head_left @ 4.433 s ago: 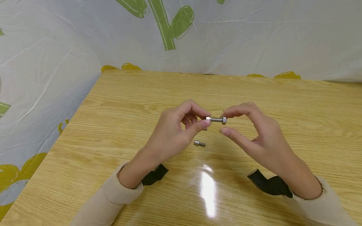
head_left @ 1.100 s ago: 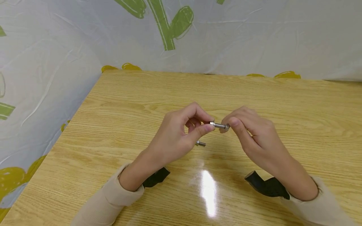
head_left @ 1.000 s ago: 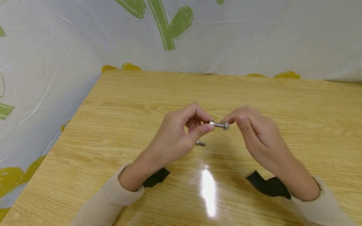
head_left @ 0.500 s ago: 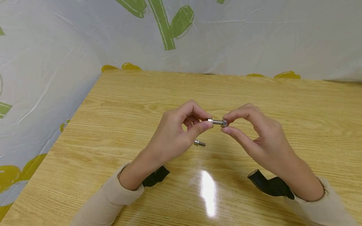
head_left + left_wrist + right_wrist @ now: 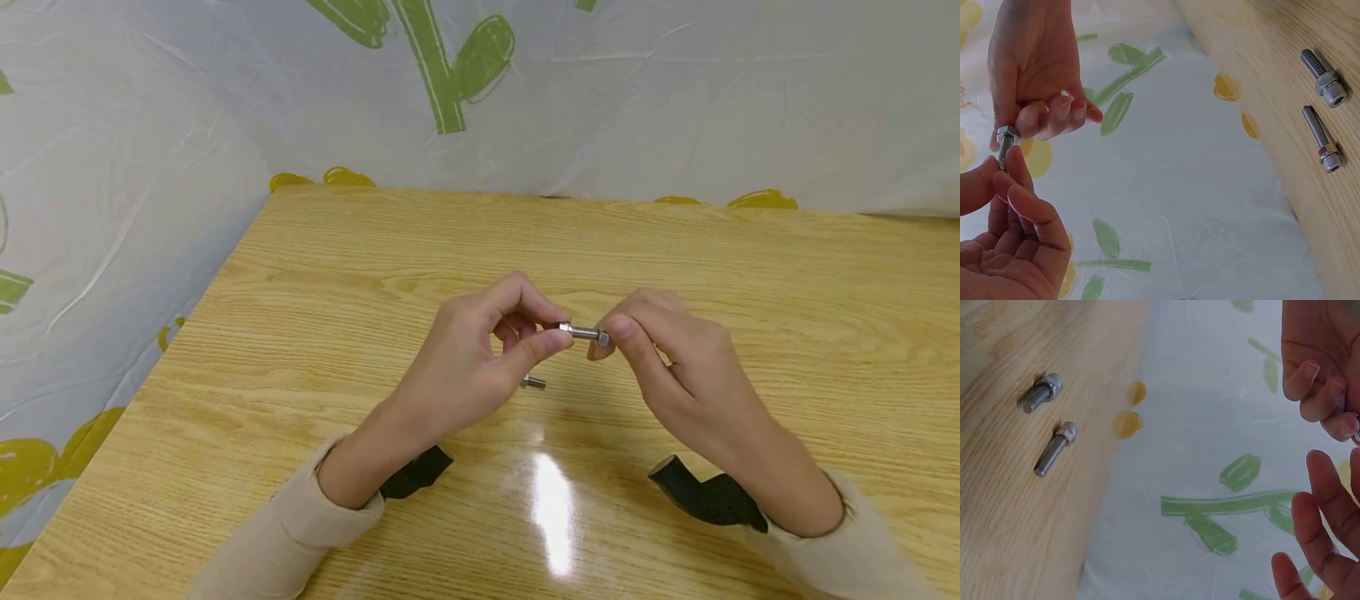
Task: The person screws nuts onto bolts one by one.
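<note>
A steel bolt [image 5: 583, 332] lies roughly level between the hands in the head view. The left hand [image 5: 480, 358] pinches its head end between thumb and index finger. On the bolt's right end sits a hex nut [image 5: 603, 337]. The right hand [image 5: 675, 375] has its thumb at the nut's right side and its index finger behind, pinching it. In the left wrist view the nut [image 5: 1007, 132] is at the upper end of the threaded shank [image 5: 1005, 149]. The right wrist view hides most of the held bolt at its right edge.
Two more bolts with nuts, a thicker one [image 5: 1322, 78] and a thinner one [image 5: 1321, 140], lie on the wooden table [image 5: 337, 267]. In the head view the left hand partly covers one bolt [image 5: 535, 382]. A flower-printed sheet [image 5: 637, 100] hangs behind the table.
Half a second ago the right thumb was below the nut with the index finger above. The thumb has since risen and the finger dropped, rolling across the nut. The bolt has shifted slightly right and down.
</note>
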The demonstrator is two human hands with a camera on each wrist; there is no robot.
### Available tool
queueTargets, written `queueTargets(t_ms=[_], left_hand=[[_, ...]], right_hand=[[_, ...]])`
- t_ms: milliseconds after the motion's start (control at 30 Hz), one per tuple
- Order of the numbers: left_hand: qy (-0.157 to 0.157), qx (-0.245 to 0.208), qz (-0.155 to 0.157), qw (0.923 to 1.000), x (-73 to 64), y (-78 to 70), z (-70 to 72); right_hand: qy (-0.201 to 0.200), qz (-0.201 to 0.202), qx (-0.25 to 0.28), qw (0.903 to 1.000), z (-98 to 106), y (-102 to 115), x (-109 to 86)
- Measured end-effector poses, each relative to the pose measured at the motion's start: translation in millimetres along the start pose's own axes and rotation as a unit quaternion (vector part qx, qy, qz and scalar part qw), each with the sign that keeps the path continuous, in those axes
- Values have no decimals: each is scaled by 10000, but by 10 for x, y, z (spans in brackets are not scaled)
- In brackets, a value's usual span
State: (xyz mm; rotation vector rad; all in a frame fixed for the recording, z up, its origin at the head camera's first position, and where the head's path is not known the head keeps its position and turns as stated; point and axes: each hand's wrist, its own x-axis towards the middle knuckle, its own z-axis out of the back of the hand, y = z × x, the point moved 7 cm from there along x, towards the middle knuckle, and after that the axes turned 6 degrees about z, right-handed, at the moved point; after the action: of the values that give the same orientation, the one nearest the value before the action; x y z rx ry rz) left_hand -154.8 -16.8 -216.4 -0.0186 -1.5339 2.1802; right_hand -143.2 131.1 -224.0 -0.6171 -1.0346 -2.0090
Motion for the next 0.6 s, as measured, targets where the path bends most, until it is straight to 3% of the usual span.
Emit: queueTargets(t_ms=[133,233,433,600], left_hand=[[-5,36,36,10000,-1,3,5],[-50,49,91,9999,1,15,23],[-116,11,125,9999,8,15,58],[-100,-17,103,9999,7,3,62]], right_hand=[[210,-438,54,9988,15,-270,-155],[374,-413,27,9984,28,-371,-218],[89,242,-58,9997,66,-131,-82],[-80,472,-100,9988,77,-63,-46]])
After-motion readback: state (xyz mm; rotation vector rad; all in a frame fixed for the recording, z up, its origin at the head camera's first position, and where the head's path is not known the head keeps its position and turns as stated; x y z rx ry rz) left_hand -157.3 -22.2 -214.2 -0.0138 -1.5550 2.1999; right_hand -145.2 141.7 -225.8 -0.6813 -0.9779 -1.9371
